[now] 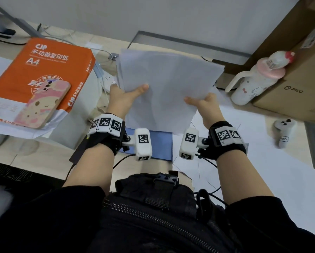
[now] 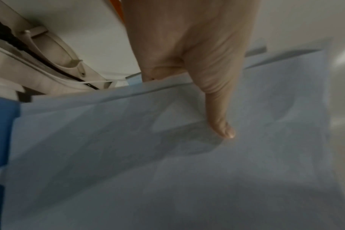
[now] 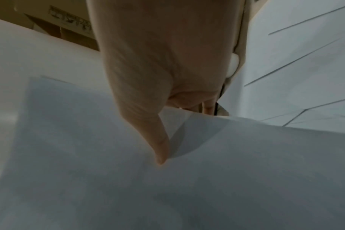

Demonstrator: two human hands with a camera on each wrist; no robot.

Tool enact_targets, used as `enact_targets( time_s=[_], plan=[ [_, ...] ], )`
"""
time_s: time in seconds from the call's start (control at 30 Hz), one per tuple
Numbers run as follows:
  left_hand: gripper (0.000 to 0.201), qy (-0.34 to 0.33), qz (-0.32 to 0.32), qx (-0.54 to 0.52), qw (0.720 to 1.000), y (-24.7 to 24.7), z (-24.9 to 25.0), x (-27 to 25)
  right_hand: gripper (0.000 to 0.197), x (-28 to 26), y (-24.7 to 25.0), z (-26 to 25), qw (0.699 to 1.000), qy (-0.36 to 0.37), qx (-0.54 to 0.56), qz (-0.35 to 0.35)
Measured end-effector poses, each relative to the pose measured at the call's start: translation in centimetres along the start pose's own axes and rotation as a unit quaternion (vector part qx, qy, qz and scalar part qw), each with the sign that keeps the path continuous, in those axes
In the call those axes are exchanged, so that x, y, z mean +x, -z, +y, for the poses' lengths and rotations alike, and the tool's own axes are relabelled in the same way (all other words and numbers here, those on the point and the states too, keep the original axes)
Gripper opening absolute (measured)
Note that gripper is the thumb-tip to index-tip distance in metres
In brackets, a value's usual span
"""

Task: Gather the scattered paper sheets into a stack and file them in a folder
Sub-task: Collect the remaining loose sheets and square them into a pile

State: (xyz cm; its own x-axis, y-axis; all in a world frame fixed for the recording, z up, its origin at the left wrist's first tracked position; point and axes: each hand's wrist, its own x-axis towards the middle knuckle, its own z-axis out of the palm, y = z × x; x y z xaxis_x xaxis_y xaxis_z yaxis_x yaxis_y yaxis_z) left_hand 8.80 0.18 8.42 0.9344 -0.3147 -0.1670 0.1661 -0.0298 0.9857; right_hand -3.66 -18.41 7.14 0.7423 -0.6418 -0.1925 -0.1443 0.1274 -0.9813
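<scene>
A stack of white paper sheets (image 1: 167,84) is held up off the desk, tilted away from me. My left hand (image 1: 124,96) grips its left edge, thumb lying on the top sheet (image 2: 167,155), fingers hidden behind. My right hand (image 1: 205,104) grips the right edge the same way, thumb pressed on the paper (image 3: 207,179). A blue folder (image 1: 162,143) lies flat on the desk below the stack, between my wrists. More loose white sheets (image 1: 253,152) are scattered on the desk to the right.
An orange A4 paper ream (image 1: 41,73) with a phone (image 1: 43,105) on it sits at left. A white and pink bottle (image 1: 257,77), a cardboard box (image 1: 302,70) and a white controller (image 1: 284,132) stand at right. Cables (image 1: 102,73) run behind the stack.
</scene>
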Motion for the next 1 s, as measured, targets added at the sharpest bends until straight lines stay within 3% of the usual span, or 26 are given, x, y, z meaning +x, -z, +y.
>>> enact_targets(
  time_s=[0.03,0.17,0.37,0.5,0.6,0.7,0.8,0.9,1.0],
  plan=[
    [0.067,-0.016,0.008,-0.007,1.0,-0.1,0.6,0.1,0.028,0.1,0.0,-0.6,1.0,0.016,0.008,0.004],
    [0.056,-0.073,-0.026,-0.033,0.996,0.4,2.5,0.7,0.022,0.4,0.6,-2.4,0.996,0.076,0.044,-0.009],
    [0.036,-0.013,-0.049,0.044,0.998,-0.1,0.0,0.3,0.034,0.6,0.8,0.5,0.999,-0.016,-0.042,-0.029],
    [0.029,-0.044,-0.043,0.04,0.997,-0.9,1.4,0.2,0.04,0.9,0.1,-0.2,0.999,0.034,-0.001,-0.003],
    [0.03,-0.081,-0.064,0.031,0.994,-0.5,2.7,0.7,0.033,1.1,1.0,-1.0,0.999,0.051,0.01,-0.013],
    [0.038,-0.063,-0.086,0.04,0.994,0.3,1.8,1.0,0.028,1.0,1.6,0.0,0.999,0.015,0.001,-0.052],
    [0.036,-0.042,-0.088,0.05,0.994,0.0,0.6,0.6,0.035,1.0,1.1,0.8,0.998,-0.013,-0.013,-0.06],
    [0.037,-0.06,-0.074,0.041,0.995,-0.6,1.4,0.4,0.038,1.3,0.7,0.1,0.999,0.019,0.006,-0.034],
    [0.033,-0.069,-0.073,0.021,0.995,-0.5,2.6,0.8,0.026,1.5,1.1,-0.6,0.998,0.044,0.013,-0.034]
  ],
)
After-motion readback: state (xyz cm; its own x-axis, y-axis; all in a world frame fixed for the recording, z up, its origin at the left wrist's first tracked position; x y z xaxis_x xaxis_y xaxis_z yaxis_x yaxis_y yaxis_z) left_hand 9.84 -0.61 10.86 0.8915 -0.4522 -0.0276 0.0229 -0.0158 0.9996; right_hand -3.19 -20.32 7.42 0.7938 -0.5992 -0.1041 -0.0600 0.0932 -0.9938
